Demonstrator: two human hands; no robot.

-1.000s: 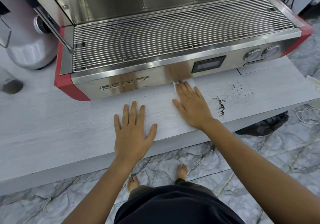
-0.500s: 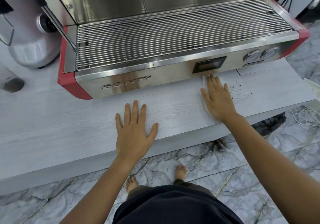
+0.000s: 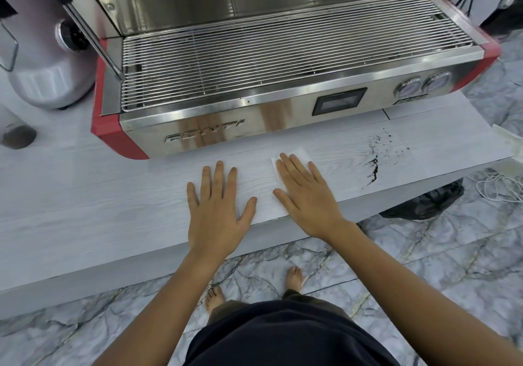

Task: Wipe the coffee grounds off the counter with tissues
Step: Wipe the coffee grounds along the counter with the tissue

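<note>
Head view: pale wood-grain counter [image 3: 85, 196] above a grey marble floor [image 3: 424, 266]. Espresso machine [image 3: 254, 82] sits at the back, wire grate on top; a grinder [image 3: 45, 63] stands to its left. Left hand [image 3: 218, 210] lies flat on bare counter, fingers spread, holding nothing. Right hand [image 3: 305, 198] lies flat, fingers slightly spread, palm pressing a white tissue [image 3: 294, 153]; the tissue shows past the fingertips and along the thumb side. Grounds [image 3: 373, 167] lie to the right of the right hand, apart from it and from the tissue: a dark streak near the front edge, loose specks scattered behind it. Bare counter lies between tissue and grounds. The counter ends close beyond the grounds on the right; front edge runs under both wrists.
</note>
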